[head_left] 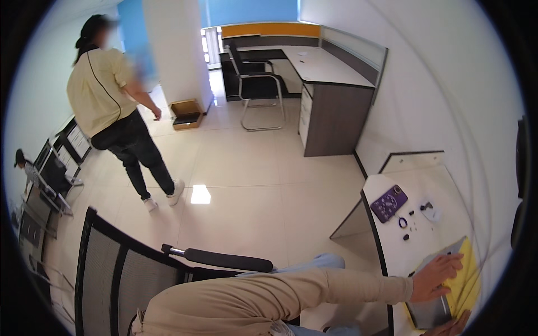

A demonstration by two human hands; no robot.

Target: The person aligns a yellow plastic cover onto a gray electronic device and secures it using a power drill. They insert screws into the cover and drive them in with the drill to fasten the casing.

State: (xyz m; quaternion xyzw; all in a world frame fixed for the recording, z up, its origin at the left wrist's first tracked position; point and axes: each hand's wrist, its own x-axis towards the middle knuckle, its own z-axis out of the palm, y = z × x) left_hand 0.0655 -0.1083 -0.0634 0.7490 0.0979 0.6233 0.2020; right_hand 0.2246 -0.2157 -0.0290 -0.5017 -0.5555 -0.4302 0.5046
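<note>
Reaching over a grey slab (427, 313) — left hand (435, 278), fingers loosely spread.
Head view: the slab lies on the yellow sheet (464, 287) on the desk (390, 242); right hand (453, 325) (cut by the rim) — grip unclear. Slab seemingly laid out already; what remains, can't tell.

Upper garment: long sleeve (246, 297), plain beige to khaki, matte cloth, cut loose over the upper arm and narrower along the forearm. Surface: soft creases and folds, deepest around the elbow; shade slightly darker toward the lower edge of the view. Sleeve end: cuff (401, 289) of the same beige, closing near the wrist. Left hand (436, 278): bare, the fingers uncovered. Right hand (453, 325): bare, only partly visible at the lower rim. Lower garment: light blue cloth (329, 261), denim-like, showing in part beyond the sleeve.
</note>
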